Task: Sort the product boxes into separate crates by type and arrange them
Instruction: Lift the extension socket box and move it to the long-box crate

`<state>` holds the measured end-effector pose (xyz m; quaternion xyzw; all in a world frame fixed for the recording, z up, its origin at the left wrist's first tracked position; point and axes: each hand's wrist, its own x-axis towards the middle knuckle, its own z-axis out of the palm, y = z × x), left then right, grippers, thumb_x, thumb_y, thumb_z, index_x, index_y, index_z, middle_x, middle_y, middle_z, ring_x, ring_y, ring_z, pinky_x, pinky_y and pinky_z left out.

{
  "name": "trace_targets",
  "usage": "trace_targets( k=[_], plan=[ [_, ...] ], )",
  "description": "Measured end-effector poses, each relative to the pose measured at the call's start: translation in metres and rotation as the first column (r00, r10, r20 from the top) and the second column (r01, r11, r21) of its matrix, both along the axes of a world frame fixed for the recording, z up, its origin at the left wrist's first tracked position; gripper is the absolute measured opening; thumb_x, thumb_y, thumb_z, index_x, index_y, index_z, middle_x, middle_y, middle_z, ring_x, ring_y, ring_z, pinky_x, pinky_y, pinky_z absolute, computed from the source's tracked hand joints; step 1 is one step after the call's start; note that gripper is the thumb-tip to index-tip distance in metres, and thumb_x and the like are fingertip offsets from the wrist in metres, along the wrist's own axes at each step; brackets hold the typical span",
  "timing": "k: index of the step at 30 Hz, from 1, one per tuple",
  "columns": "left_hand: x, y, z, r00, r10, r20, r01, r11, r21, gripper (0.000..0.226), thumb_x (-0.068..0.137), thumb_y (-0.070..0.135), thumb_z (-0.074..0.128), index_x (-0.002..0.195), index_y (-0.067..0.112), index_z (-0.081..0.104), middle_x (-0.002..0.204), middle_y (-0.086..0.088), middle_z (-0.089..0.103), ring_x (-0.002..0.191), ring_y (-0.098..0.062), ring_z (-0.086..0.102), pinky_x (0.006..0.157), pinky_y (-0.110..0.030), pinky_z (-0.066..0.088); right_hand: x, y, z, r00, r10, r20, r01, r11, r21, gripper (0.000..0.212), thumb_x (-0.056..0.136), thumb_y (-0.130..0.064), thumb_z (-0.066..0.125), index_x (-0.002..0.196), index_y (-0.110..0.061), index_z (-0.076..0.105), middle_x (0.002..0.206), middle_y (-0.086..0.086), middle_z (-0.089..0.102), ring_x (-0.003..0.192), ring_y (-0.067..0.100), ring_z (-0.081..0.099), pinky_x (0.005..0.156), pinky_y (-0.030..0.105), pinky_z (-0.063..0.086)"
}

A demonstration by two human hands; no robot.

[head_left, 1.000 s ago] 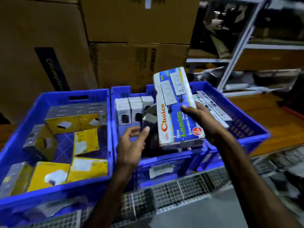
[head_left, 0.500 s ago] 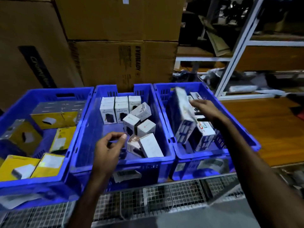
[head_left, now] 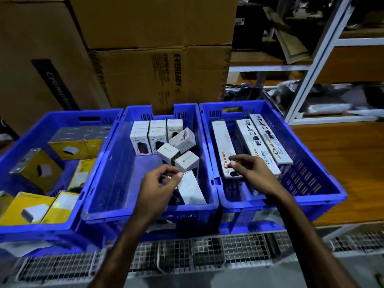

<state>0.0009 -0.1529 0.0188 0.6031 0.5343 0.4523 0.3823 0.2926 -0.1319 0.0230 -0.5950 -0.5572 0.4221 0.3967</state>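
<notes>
Sorted boxes in blue crates

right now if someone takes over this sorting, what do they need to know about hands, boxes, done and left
Left hand: over the middle crate, fingers curled at a loose white box; grip unclear.
Right hand: over the right crate, empty, by the near end of a Choice extension box.
Left crate: yellow boxes, untidy.
Middle: white Halley boxes in a back row, several tumbled in front.
Right: three long Choice boxes side by side.
Done: types look separated.
Left: straighten the loose white and yellow boxes.
</notes>
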Motion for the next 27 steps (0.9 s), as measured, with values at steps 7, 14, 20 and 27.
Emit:
trace_targets(
  k=[7, 14, 20, 27],
  plan=[
    [0.028, 0.024, 0.006, 0.977, -0.204, -0.062, 0.206, 0.978, 0.031, 0.004, 0.094, 0.023, 0.075, 0.094, 0.027, 0.076, 0.079, 0.01, 0.071, 0.074, -0.014, 0.067, 0.067, -0.038, 0.056, 0.0, -0.017, 0.005, 0.998, -0.054, 0.045, 0.051, 0.996, 0.07, 0.023, 0.099, -0.028, 0.068, 0.12, -0.021, 0.072, 0.09, -0.01, 0.076, 0.087, 0.013, 0.074, 0.077, 0.027, 0.059],
    [0.053, 0.055, 0.016, 0.948, -0.293, -0.125, 0.313, 0.93, 0.193, 0.011, 0.093, 0.03, 0.072, 0.1, 0.023, 0.076, 0.075, 0.025, 0.064, 0.064, -0.001, 0.059, 0.063, -0.02, 0.048, 0.02, -0.016, 0.011, 0.96, -0.22, 0.173, 0.202, 0.973, 0.113, 0.019, 0.097, -0.025, 0.07, 0.115, -0.021, 0.075, 0.098, -0.006, 0.079, 0.087, 0.013, 0.075, 0.064, 0.018, 0.054],
    [0.01, 0.064, -0.007, 0.589, -0.426, -0.687, 0.636, 0.769, 0.069, 0.051, 0.082, 0.026, 0.072, 0.131, 0.034, 0.065, 0.137, 0.009, 0.06, 0.129, -0.015, 0.049, 0.104, -0.044, 0.044, 0.005, -0.007, 0.001, 0.965, -0.205, 0.165, 0.195, 0.978, 0.072, 0.02, 0.096, -0.025, 0.069, 0.116, -0.021, 0.074, 0.098, -0.005, 0.08, 0.09, 0.014, 0.076, 0.081, 0.032, 0.06],
    [-0.023, 0.091, -0.004, 0.024, -0.374, -0.927, 0.702, 0.667, -0.25, 0.067, 0.082, 0.045, 0.072, 0.141, 0.028, 0.045, 0.138, -0.004, 0.053, 0.123, -0.032, 0.054, 0.09, -0.044, 0.048, -0.053, 0.028, 0.009, 0.978, -0.112, 0.177, 0.089, 0.987, 0.134, 0.017, 0.098, -0.021, 0.068, 0.113, -0.019, 0.075, 0.096, 0.002, 0.079, 0.084, 0.023, 0.075, 0.07, 0.036, 0.059]
  ],
)
